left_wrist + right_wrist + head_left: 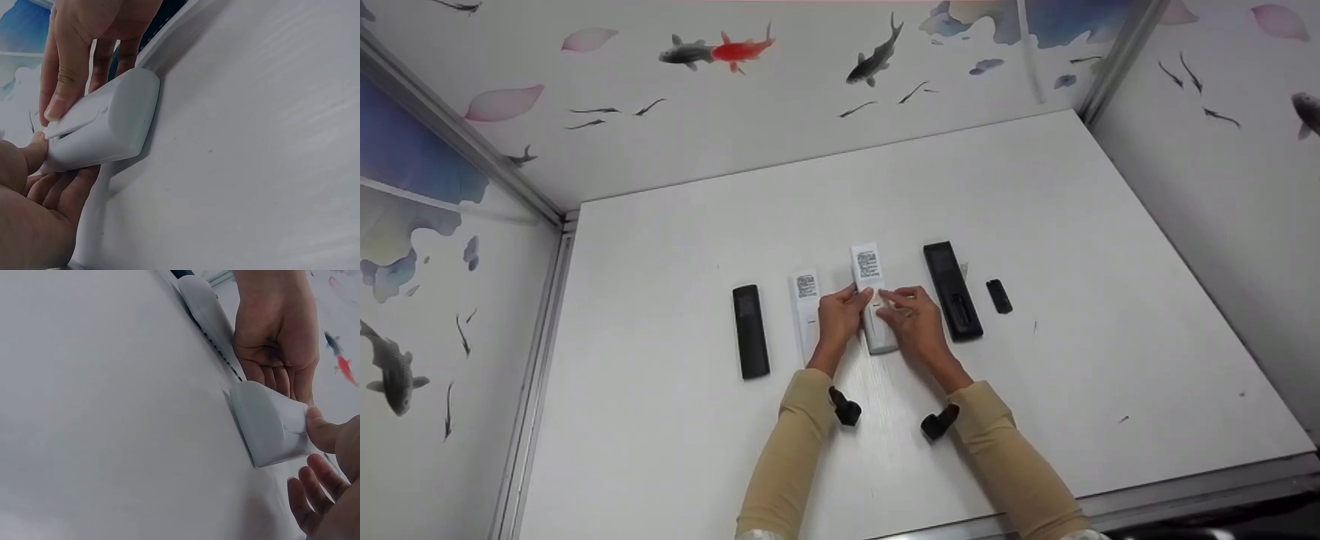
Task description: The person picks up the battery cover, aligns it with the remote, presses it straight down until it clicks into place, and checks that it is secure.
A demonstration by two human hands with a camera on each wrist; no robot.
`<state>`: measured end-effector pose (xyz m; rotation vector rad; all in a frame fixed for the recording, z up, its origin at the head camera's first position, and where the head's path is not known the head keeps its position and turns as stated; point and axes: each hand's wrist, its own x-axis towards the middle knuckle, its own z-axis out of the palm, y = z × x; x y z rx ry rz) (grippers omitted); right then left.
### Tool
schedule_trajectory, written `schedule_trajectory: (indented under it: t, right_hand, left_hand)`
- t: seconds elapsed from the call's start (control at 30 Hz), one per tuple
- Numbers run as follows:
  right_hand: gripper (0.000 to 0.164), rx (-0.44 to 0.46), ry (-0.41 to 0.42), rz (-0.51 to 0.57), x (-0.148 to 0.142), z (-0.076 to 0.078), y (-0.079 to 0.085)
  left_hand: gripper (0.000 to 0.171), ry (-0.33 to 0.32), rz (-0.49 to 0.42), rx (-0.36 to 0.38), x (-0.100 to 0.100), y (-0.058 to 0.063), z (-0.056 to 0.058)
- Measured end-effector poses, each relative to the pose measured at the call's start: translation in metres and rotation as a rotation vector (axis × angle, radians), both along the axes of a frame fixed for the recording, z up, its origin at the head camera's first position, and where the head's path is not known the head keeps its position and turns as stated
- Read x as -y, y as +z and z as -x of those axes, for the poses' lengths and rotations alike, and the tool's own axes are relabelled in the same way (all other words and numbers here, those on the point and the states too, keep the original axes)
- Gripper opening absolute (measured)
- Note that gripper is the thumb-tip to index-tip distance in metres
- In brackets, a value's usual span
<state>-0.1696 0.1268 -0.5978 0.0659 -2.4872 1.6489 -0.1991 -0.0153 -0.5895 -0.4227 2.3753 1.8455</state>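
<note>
A white remote control (pixel 867 262) lies label side up in the middle of the table, between both hands. My left hand (pixel 841 316) grips it from the left, with the thumb on the top face and the other fingers along the side. From the right, my right hand (pixel 919 322) pinches at the battery cover (pixel 84 114) with thumb and index finger, while its other fingers stay off the remote. In the left wrist view a narrow dark gap shows along the cover's edge. The hands partly hide the cover in the head view.
Left of the hands lie another white remote (pixel 805 289), partly hidden by the left hand, and a black remote (pixel 751 331). To the right are a black remote with its battery bay uncovered (pixel 949 277) and a small black battery cover (pixel 999 296). Patterned walls (pixel 810 112) border the table.
</note>
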Motion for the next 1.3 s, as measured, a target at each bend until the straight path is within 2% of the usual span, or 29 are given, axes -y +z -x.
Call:
schedule_trajectory:
  t: [0.13, 0.27, 0.37, 0.77, 1.17, 1.3]
  right_hand:
    - [0.054, 0.166, -0.032, 0.077, 0.0014, 0.0027, 0.0036]
    - [0.05, 0.337, -0.039, 0.141, 0.0016, 0.0061, 0.0045]
    - [0.045, 0.392, -0.032, 0.163, 0.0011, 0.0076, 0.0052]
    - [0.046, 0.421, -0.035, 0.194, -0.0013, 0.0085, 0.0056]
    - [0.044, 0.388, -0.052, 0.196, 0.0002, 0.0086, 0.0034]
    - [0.044, 0.402, -0.063, 0.187, 0.001, 0.009, 0.0032]
  left_hand:
    - [0.043, 0.001, 0.007, 0.004, -0.0001, -0.0007, 0.0002]
    - [0.042, 0.007, -0.004, 0.007, -0.0002, -0.0006, 0.0001]
    - [0.042, 0.012, -0.007, 0.008, -0.0002, -0.0001, 0.0]
    - [0.044, 0.001, -0.022, 0.035, 0.0002, 0.0003, 0.0006]
    - [0.046, -0.015, -0.025, 0.009, 0.0013, -0.0004, -0.001]
    - [0.046, -0.017, -0.006, 0.009, 0.0015, -0.0011, -0.001]
